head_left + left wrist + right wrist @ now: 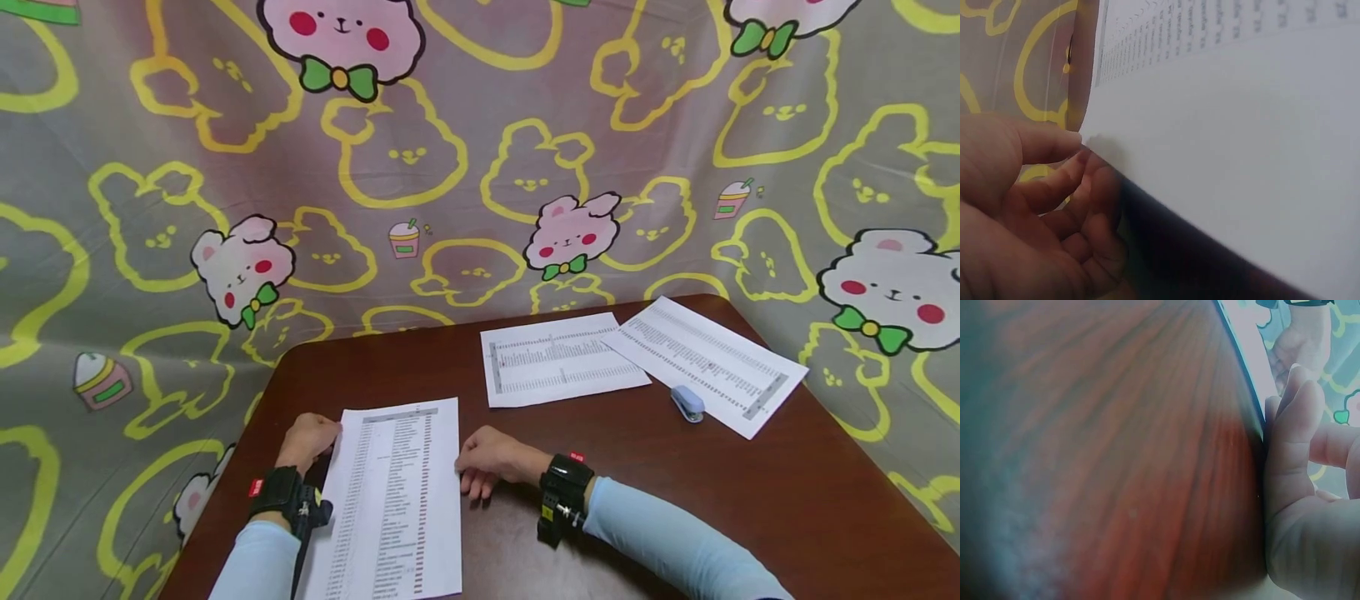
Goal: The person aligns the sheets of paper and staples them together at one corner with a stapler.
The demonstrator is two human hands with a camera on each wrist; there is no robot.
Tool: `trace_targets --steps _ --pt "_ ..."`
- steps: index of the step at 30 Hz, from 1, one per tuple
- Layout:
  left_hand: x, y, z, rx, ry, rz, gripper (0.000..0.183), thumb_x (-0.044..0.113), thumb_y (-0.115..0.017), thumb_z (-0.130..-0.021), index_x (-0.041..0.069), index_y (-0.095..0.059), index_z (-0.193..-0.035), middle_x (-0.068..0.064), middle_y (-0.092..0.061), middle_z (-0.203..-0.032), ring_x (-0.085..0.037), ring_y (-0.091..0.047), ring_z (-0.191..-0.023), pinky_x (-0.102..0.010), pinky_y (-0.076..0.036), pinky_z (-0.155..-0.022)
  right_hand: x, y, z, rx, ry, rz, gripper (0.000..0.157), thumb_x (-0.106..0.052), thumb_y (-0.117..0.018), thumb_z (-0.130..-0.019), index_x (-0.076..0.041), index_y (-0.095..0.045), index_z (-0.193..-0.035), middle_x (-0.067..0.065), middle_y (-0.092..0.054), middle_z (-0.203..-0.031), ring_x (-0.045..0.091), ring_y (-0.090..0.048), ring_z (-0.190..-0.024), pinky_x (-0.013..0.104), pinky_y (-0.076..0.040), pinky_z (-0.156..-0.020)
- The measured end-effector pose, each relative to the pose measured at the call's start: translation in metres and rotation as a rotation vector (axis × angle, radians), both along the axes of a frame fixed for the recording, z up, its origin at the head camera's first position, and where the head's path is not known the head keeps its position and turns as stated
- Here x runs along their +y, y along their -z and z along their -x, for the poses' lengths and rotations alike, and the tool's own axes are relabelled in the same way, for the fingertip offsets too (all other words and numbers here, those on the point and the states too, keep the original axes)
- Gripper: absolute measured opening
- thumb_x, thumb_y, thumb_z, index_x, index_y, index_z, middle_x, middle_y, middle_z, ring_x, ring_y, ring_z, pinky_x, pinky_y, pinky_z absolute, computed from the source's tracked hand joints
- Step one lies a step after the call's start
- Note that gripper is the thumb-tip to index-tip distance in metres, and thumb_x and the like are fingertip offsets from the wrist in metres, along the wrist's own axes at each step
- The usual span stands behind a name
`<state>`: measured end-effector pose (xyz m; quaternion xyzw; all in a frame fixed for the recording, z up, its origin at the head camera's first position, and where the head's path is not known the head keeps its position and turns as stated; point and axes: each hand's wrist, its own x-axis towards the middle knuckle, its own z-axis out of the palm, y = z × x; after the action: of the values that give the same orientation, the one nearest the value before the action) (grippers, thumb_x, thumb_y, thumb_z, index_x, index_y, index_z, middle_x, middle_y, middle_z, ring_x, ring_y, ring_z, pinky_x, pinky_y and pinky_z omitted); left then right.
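Note:
A printed sheet of paper (397, 517) with columns of small text lies lengthwise in front of me. My left hand (306, 440) pinches its left edge near the far corner. In the left wrist view the thumb (1054, 145) lies over the margin with curled fingers beneath, and that edge is lifted a little. My right hand (491, 458) holds the sheet's right edge between thumb and finger, its other fingers curled close over the table. From the right wrist, the fingertips (1297, 394) show right at the paper's edge.
Two more printed sheets lie at the back of the brown table (600, 467): one in the middle (555, 367) and one to the right (675, 333), overlapping at a corner. A small blue stapler (687, 403) sits by the right sheet. A patterned curtain (465, 183) hangs behind.

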<state>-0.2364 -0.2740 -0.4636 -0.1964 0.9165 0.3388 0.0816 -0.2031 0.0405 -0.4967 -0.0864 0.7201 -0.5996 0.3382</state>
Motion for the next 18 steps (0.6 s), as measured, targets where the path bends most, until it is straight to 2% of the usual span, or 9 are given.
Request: trace_targets --steps 6,9,10,15,18 --pt "0.004 -0.009 0.002 0.056 -0.006 0.079 0.036 0.029 -0.049 -0.092 -0.003 -0.056 -0.106 -0.02 -0.057 -0.099 -0.034 -0.052 -0.083 -0.044 -0.043 -0.069 -0.002 -0.002 -0.002 0.009 -0.003 -0.018 0.01 -0.006 -0.059 -0.083 0.003 -0.061 -0.079 0.013 -0.064 -0.06 0.015 -0.057 -0.042 0.026 -0.046 -0.038" --pt "0.011 -0.02 0.003 0.086 0.01 0.08 0.039 0.032 -0.049 -0.092 -0.003 -0.054 -0.109 -0.021 -0.057 -0.102 -0.035 -0.053 -0.086 -0.044 -0.044 -0.069 -0.002 -0.006 -0.002 0.032 -0.02 -0.029 0.011 -0.006 -0.059 -0.083 0.004 -0.06 -0.079 0.014 -0.064 -0.06 0.016 -0.058 -0.043 0.027 -0.046 -0.038" --pt "0.012 -0.02 0.006 0.1 0.016 0.076 0.041 0.034 -0.049 -0.092 -0.003 -0.054 -0.109 -0.021 -0.058 -0.101 -0.034 -0.053 -0.084 -0.043 -0.044 -0.066 -0.002 -0.008 -0.002 0.043 -0.029 -0.034 0.011 -0.006 -0.06 -0.083 0.004 -0.06 -0.079 0.014 -0.064 -0.06 0.016 -0.058 -0.043 0.027 -0.046 -0.038" --pt "0.032 -0.041 0.005 0.136 0.032 -0.017 0.045 0.038 -0.046 -0.094 -0.001 -0.053 -0.114 -0.02 -0.058 -0.107 -0.033 -0.053 -0.09 -0.043 -0.044 -0.07 0.0 -0.023 0.004 0.123 -0.07 -0.058 0.019 -0.013 -0.06 -0.086 0.006 -0.06 -0.084 0.016 -0.064 -0.064 0.017 -0.059 -0.044 0.026 -0.047 -0.04" --pt "0.048 -0.056 0.003 0.152 0.045 -0.074 0.043 0.038 -0.044 -0.095 0.002 -0.052 -0.118 -0.018 -0.058 -0.113 -0.033 -0.054 -0.099 -0.046 -0.043 -0.078 0.0 -0.033 0.008 0.143 -0.077 -0.055 0.025 -0.016 -0.059 -0.087 0.009 -0.06 -0.091 0.018 -0.066 -0.068 0.017 -0.059 -0.045 0.026 -0.047 -0.04"
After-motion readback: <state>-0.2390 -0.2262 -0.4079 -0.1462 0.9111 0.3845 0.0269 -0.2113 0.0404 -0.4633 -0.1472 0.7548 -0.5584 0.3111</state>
